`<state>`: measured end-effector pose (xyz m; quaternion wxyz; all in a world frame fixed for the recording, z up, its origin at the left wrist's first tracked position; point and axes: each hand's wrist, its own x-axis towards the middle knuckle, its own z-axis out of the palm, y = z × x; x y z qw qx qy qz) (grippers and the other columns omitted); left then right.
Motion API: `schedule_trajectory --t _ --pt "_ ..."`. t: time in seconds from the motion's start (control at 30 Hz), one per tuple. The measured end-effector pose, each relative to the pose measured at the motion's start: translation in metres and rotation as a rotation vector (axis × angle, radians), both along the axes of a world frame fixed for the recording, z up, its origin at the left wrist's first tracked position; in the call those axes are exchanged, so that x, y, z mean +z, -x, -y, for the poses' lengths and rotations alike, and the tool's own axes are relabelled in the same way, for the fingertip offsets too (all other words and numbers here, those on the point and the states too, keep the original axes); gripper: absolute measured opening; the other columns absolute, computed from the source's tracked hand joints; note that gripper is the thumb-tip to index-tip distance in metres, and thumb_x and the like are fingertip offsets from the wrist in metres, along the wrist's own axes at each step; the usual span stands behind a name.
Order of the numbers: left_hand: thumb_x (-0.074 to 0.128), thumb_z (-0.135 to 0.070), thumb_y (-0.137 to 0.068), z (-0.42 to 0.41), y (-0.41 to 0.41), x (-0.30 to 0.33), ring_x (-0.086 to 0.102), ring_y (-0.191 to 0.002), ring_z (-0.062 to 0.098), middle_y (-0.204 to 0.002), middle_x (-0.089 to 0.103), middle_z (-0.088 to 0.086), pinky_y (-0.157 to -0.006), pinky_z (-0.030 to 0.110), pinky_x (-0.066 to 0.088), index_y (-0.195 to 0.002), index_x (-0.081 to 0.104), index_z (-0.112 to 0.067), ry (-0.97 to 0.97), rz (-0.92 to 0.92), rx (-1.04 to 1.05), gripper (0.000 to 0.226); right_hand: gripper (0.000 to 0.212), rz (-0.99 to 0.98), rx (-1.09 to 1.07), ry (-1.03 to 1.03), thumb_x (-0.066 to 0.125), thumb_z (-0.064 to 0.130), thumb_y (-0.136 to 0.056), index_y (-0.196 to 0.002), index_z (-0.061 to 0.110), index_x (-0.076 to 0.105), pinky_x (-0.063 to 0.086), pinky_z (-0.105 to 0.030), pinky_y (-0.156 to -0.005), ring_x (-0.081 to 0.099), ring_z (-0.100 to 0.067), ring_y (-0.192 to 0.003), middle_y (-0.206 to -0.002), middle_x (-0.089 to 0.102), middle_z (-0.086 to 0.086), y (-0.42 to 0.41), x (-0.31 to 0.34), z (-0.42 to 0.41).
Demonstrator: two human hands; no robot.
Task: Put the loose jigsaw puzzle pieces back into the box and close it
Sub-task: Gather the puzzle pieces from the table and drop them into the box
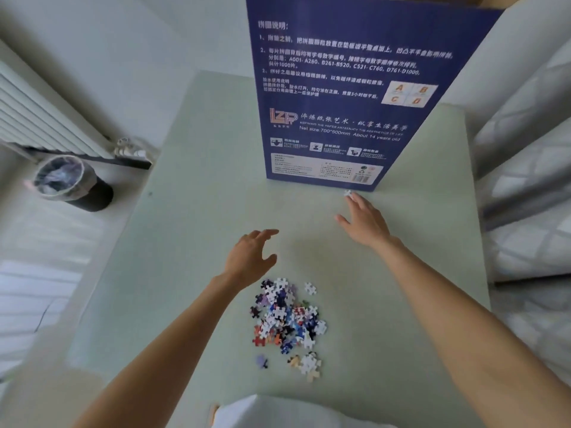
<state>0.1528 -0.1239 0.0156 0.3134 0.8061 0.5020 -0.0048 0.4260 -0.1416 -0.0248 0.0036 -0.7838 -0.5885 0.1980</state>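
A tall dark blue puzzle box (340,97) with white printed text stands upright at the far middle of the pale green table (191,242); its top runs out of view. A pile of several loose jigsaw pieces (287,319) lies near the table's front. A single white piece (348,193) sits just in front of the box's base. My right hand (364,222) reaches toward the box with fingers extended, fingertips at that white piece. Hovering just beyond the pile, my left hand (251,256) has its fingers spread and holds nothing.
A black waste bin (72,185) with a plastic liner stands on the floor at the left, below a white radiator (40,118). A bed with grey-patterned bedding (525,180) borders the table's right side. A white-clothed lap shows at the bottom edge.
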Motion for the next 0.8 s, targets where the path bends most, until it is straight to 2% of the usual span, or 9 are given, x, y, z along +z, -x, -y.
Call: schedule_trajectory --t 0.1,0.23,0.3,0.4,0.5,0.6,0.7,0.8 --pt "0.059 -0.03 -0.088 0.013 0.009 -0.005 0.043 -0.124 0.023 -0.137 0.046 0.005 -0.101 0.035 0.039 -0.142 0.029 -0.029 0.049 -0.084 -0.039 0.062 0.065 0.031 0.089 0.078 0.038 0.045 -0.095 -0.146 0.007 0.022 0.018 -0.033 -0.114 0.016 -0.019 -0.142 -0.156 0.015 -0.003 -0.003 -0.004 0.011" --pt "0.059 -0.036 -0.088 0.035 0.021 -0.013 0.033 -0.132 0.022 -0.146 0.034 0.003 -0.106 0.036 0.036 -0.145 0.023 -0.028 0.086 -0.149 -0.095 0.069 0.054 0.037 0.169 -0.081 0.05 0.039 -0.091 -0.135 0.008 0.043 0.023 -0.032 -0.109 0.031 -0.022 -0.134 -0.145 0.039 -0.008 0.003 -0.007 0.033" --pt "0.058 -0.042 -0.087 0.043 0.027 -0.018 0.028 -0.135 0.02 -0.15 0.029 -0.001 -0.108 0.036 0.033 -0.147 0.02 -0.027 0.076 -0.197 -0.124 0.072 0.056 0.03 0.139 -0.096 0.051 0.037 -0.091 -0.138 0.008 0.038 0.022 -0.034 -0.111 0.027 -0.023 -0.136 -0.149 0.031 -0.01 0.003 -0.002 0.027" --pt "0.051 -0.053 -0.088 0.049 0.032 -0.027 0.027 -0.138 0.017 -0.153 0.023 -0.006 -0.112 0.037 0.024 -0.147 0.017 -0.028 -0.014 -0.263 -0.166 0.073 0.065 0.011 0.067 0.02 0.041 0.041 -0.095 -0.146 0.008 0.019 0.012 -0.039 -0.116 0.007 -0.024 -0.143 -0.157 0.003 -0.008 0.002 -0.005 0.003" --pt "0.042 -0.057 -0.09 0.052 0.034 -0.032 0.026 -0.139 0.015 -0.154 0.021 -0.008 -0.115 0.039 0.017 -0.148 0.016 -0.028 -0.074 -0.269 -0.152 0.07 0.069 0.023 0.048 0.102 0.032 0.047 -0.097 -0.148 0.007 0.009 0.008 -0.042 -0.117 0.0 -0.019 -0.144 -0.157 -0.001 -0.006 0.006 -0.018 -0.005" --pt "0.039 -0.057 -0.091 0.058 0.035 -0.035 0.023 -0.14 0.013 -0.154 0.021 -0.008 -0.117 0.041 0.013 -0.147 0.017 -0.027 -0.073 -0.238 -0.121 0.067 0.066 -0.011 0.104 0.033 0.033 0.045 -0.097 -0.147 0.007 0.014 0.008 -0.041 -0.116 0.005 -0.018 -0.144 -0.157 0.007 -0.005 0.026 -0.022 0.022" --pt "0.043 -0.054 -0.091 0.069 0.037 -0.034 0.028 -0.138 0.016 -0.151 0.029 -0.005 -0.115 0.039 0.02 -0.146 0.021 -0.026 -0.044 -0.155 -0.089 0.065 0.059 -0.077 0.19 -0.086 0.035 0.043 -0.097 -0.144 0.01 0.026 0.012 -0.038 -0.116 0.02 -0.02 -0.14 -0.152 0.026 -0.005 0.058 -0.017 0.073" --pt "0.051 -0.053 -0.088 0.08 0.043 -0.034 0.031 -0.136 0.018 -0.148 0.034 -0.005 -0.111 0.038 0.026 -0.145 0.023 -0.027 -0.015 -0.136 -0.082 0.069 0.057 -0.15 0.209 -0.073 0.026 0.047 -0.098 -0.143 0.013 0.029 0.014 -0.035 -0.115 0.024 -0.019 -0.137 -0.149 0.032 -0.002 0.093 -0.007 0.119"
